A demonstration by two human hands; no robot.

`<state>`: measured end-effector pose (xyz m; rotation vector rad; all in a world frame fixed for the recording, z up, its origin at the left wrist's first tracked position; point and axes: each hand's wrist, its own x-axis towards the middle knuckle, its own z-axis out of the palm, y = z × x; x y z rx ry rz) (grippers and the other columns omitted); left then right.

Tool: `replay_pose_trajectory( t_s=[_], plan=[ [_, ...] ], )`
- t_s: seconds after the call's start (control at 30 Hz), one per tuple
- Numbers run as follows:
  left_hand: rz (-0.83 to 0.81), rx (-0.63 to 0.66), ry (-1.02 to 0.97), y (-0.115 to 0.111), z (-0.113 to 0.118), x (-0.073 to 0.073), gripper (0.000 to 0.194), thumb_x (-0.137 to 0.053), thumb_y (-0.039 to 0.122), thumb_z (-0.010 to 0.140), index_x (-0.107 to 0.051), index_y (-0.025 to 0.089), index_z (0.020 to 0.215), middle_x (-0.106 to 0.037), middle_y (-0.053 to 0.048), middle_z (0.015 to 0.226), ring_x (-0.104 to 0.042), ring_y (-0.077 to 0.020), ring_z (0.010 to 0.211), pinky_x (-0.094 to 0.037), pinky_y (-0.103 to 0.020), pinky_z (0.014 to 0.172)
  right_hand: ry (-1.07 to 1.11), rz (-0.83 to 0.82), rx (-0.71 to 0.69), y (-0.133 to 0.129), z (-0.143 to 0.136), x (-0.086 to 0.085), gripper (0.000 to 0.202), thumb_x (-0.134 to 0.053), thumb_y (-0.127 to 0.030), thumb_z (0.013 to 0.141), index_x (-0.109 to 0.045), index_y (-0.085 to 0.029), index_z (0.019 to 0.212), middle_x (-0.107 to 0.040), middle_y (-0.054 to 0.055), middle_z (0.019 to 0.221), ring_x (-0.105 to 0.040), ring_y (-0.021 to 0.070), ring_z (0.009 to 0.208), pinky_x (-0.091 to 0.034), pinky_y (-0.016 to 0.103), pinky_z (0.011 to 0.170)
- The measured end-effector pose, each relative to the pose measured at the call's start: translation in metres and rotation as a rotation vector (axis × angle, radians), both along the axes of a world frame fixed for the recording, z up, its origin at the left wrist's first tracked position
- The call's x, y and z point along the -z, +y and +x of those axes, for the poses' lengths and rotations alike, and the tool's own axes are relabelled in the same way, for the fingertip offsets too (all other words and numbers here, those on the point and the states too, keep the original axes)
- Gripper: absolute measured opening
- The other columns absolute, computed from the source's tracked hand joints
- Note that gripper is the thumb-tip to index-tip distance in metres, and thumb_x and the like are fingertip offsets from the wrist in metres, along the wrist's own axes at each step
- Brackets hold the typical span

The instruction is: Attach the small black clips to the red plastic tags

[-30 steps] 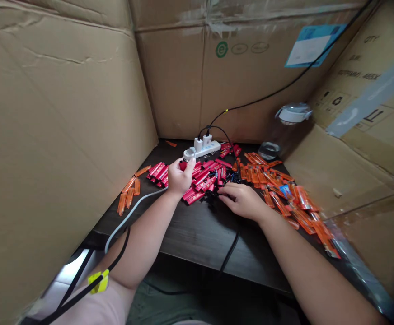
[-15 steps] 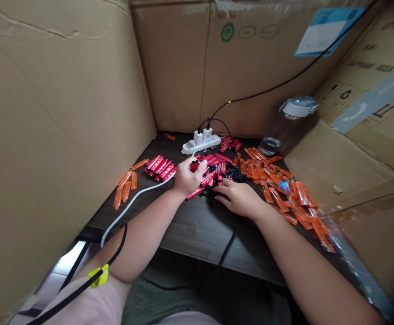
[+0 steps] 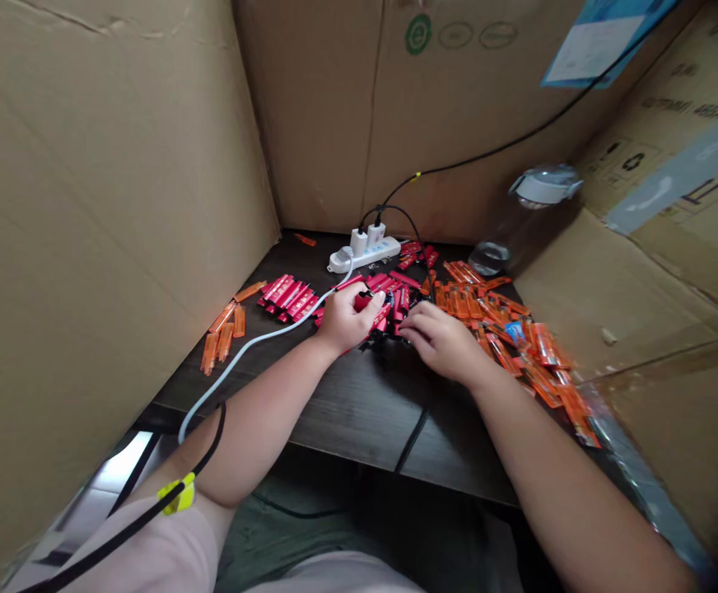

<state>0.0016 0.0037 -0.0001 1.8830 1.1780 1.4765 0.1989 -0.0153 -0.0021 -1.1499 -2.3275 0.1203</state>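
My left hand is closed round a red piece with a dark end, over the middle pile of red pieces. At that pile's right edge, my right hand has its fingers pinched together near small black parts; whatever they hold is too small to make out. A stack of red pieces lies left of my left hand. Many orange pieces spread over the right side of the dark table, and several orange pieces lie at the left.
A white power strip with plugs stands behind the pile. Its white cable runs past my left forearm, and a black cable rises to the right. A clear bottle stands back right. Cardboard boxes wall three sides.
My right hand has shifted slightly up, with its fingertips drawn closer together. My left hand still grips a red piece. The whole view has shifted a little.
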Motion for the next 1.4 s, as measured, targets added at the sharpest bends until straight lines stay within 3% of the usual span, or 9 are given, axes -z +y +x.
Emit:
replay_pose_trajectory(
  t_s=[0.1, 0.27, 0.5, 0.7, 0.8, 0.93, 1.1, 1.23, 1.4],
  plan=[
    [0.025, -0.025, -0.004, 0.003, -0.003, 0.001, 0.040, -0.056, 0.039, 0.084, -0.037, 0.018, 0.056, -0.035, 0.006, 0.051, -0.033, -0.0084, 0.050, -0.029, -0.024, 0.052, 0.450, -0.053, 0.113, 0.008, 0.011, -0.001, 0.018, -0.057, -0.032, 0.086, -0.065, -0.017, 0.080, -0.063, 0.008, 0.087, -0.062, 0.0174, 0.076, -0.052, 0.031, 0.068],
    [0.032, -0.030, -0.030, 0.006, -0.005, 0.002, 0.040, -0.055, 0.038, 0.085, -0.037, 0.018, 0.056, -0.035, 0.006, 0.051, -0.033, -0.0083, 0.050, -0.029, -0.024, 0.052, 1.010, -0.500, 0.278, 0.019, 0.021, 0.001, 0.031, -0.078, -0.042, 0.065, -0.067, -0.014, 0.074, -0.067, 0.004, 0.068, -0.063, 0.0132, 0.057, -0.056, 0.026, 0.054],
    [0.002, -0.007, 0.005, 0.008, -0.004, 0.004, 0.043, -0.056, 0.041, 0.085, -0.037, 0.018, 0.053, -0.035, 0.005, 0.050, -0.033, -0.0088, 0.050, -0.028, -0.025, 0.051, 1.333, -0.743, 0.271, 0.019, 0.022, -0.004, 0.034, -0.089, -0.025, 0.050, -0.066, -0.014, 0.072, -0.070, 0.003, 0.066, -0.063, 0.0088, 0.051, -0.055, 0.016, 0.048],
    [-0.106, 0.136, 0.073, 0.000, 0.008, 0.004, 0.028, -0.055, 0.040, 0.085, -0.053, 0.017, 0.069, -0.053, 0.001, 0.064, -0.046, -0.0114, 0.059, -0.038, -0.025, 0.059, 1.318, -0.758, 0.212, 0.015, 0.019, -0.004, 0.038, -0.091, -0.024, 0.044, -0.070, -0.014, 0.074, -0.071, 0.003, 0.069, -0.068, 0.0132, 0.061, -0.060, 0.024, 0.064],
    [-0.184, 0.234, 0.050, -0.006, 0.015, 0.006, 0.022, -0.048, 0.037, 0.089, -0.057, 0.017, 0.083, -0.058, 0.000, 0.071, -0.052, -0.0137, 0.065, -0.041, -0.026, 0.063, 1.164, -0.646, 0.172, 0.009, 0.012, -0.004, 0.035, -0.086, -0.031, 0.056, -0.072, -0.015, 0.084, -0.071, 0.003, 0.069, -0.068, 0.0146, 0.062, -0.059, 0.028, 0.066],
    [-0.211, 0.362, 0.034, -0.009, 0.020, 0.008, 0.022, -0.042, 0.033, 0.093, -0.056, 0.018, 0.098, -0.061, -0.002, 0.082, -0.057, -0.0158, 0.076, -0.045, -0.028, 0.072, 0.871, -0.342, 0.098, -0.003, 0.000, -0.008, 0.017, -0.070, -0.032, 0.078, -0.072, -0.019, 0.088, -0.067, 0.003, 0.077, -0.064, 0.0130, 0.063, -0.057, 0.029, 0.063],
    [-0.164, 0.382, 0.092, -0.010, 0.020, 0.005, 0.024, -0.040, 0.035, 0.094, -0.056, 0.018, 0.102, -0.061, -0.005, 0.091, -0.057, -0.0181, 0.085, -0.046, -0.032, 0.081, 0.665, -0.032, 0.018, -0.014, -0.009, -0.013, 0.013, -0.060, -0.024, 0.086, -0.071, -0.022, 0.092, -0.061, 0.005, 0.093, -0.061, 0.0121, 0.068, -0.054, 0.026, 0.059],
    [-0.199, 0.358, 0.082, -0.012, 0.020, 0.005, 0.029, -0.036, 0.037, 0.096, -0.053, 0.018, 0.110, -0.062, -0.008, 0.105, -0.057, -0.0217, 0.100, -0.044, -0.037, 0.091, 0.746, -0.033, 0.043, -0.018, -0.012, -0.011, 0.019, -0.065, -0.026, 0.083, -0.065, -0.021, 0.101, -0.065, 0.005, 0.088, -0.063, 0.0144, 0.071, -0.057, 0.029, 0.065],
    [-0.190, 0.295, 0.125, -0.011, 0.021, 0.011, 0.028, -0.037, 0.035, 0.095, -0.051, 0.019, 0.113, -0.059, -0.010, 0.113, -0.053, -0.0229, 0.109, -0.041, -0.039, 0.097, 0.753, 0.030, 0.075, -0.019, -0.014, -0.010, 0.008, -0.068, -0.025, 0.080, -0.065, -0.020, 0.087, -0.066, 0.003, 0.081, -0.063, 0.0139, 0.067, -0.056, 0.028, 0.064]
  ],
)
